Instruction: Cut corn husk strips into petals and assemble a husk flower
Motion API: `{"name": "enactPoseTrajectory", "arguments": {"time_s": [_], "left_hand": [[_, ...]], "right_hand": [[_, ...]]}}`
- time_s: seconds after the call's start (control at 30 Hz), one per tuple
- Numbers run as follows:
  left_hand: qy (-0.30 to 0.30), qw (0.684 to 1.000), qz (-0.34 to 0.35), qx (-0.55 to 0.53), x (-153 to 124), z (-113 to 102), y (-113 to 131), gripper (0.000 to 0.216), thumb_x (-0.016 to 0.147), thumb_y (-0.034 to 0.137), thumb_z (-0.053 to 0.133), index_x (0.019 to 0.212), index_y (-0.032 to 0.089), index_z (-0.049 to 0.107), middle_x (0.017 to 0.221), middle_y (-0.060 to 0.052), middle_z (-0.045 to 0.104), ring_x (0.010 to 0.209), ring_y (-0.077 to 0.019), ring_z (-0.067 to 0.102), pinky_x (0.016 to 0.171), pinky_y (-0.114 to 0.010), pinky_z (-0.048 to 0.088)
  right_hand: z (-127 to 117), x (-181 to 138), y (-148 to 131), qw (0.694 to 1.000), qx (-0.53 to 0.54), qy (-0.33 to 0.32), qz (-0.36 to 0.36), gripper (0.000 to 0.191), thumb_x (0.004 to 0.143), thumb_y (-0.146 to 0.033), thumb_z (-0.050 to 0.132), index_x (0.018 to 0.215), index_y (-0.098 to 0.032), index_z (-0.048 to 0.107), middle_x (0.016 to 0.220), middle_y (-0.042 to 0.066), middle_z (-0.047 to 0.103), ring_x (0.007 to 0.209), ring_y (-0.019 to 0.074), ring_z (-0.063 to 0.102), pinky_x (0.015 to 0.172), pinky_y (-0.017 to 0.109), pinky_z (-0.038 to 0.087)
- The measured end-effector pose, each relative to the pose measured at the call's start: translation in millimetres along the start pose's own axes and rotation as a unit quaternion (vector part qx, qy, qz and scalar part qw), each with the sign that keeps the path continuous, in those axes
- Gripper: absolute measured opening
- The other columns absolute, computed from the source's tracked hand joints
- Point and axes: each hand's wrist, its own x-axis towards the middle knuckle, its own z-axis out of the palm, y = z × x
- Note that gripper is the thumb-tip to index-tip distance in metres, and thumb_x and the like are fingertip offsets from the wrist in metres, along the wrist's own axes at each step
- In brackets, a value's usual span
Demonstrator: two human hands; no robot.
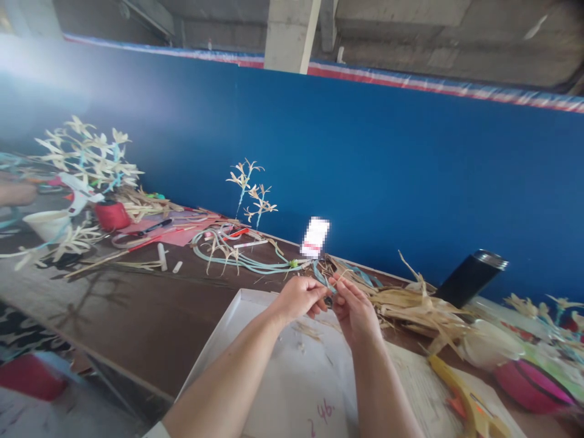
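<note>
My left hand (298, 296) and my right hand (353, 307) meet above the far edge of a white board (274, 389) on the brown table. Both are closed in a pinch on a thin light-blue strip (322, 281) with bits of dried straw between the fingertips. The strip runs back to a loose coil of light-blue strips (237, 255) lying on the table. A heap of dried husk leaves (410, 304) lies just right of my right hand.
Finished straw flowers on blue stems (250, 188) stand against the blue wall. A larger flower bunch (91, 152), a red pot (112, 215) and a white bowl (48, 224) sit far left. A dark flask (469, 277), a yellow glue gun (465, 395) and a pink object (529, 383) lie right.
</note>
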Motion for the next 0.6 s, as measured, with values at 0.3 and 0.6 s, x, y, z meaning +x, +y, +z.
{"name": "enactPoseTrajectory", "arguments": {"time_s": [0.3,0.6], "left_hand": [[0.000,1.000,0.000,0.015,-0.7,0.3,1.4,0.037,0.079,0.046,0.049,0.079,0.012,0.062,0.063,-0.005,0.063,0.049,-0.0085,0.052,0.045,-0.018,0.042],[0.119,0.978,0.102,0.134,2.1,2.8,-5.1,0.024,0.074,0.038,0.059,0.079,0.016,0.066,0.073,-0.001,0.067,0.067,-0.0123,0.058,0.058,-0.020,0.040]], "right_hand": [[1.9,-0.6,0.6,1.000,-0.020,0.007,-0.007,0.028,0.066,-0.023,0.075,0.093,-0.016,0.069,0.089,0.004,0.066,0.051,0.0024,0.041,0.043,0.011,0.039],[4.2,-0.4,2.3,1.000,-0.027,0.009,-0.001,0.026,0.065,-0.024,0.076,0.090,-0.018,0.070,0.085,0.004,0.067,0.048,0.0020,0.041,0.040,0.012,0.036]]}}
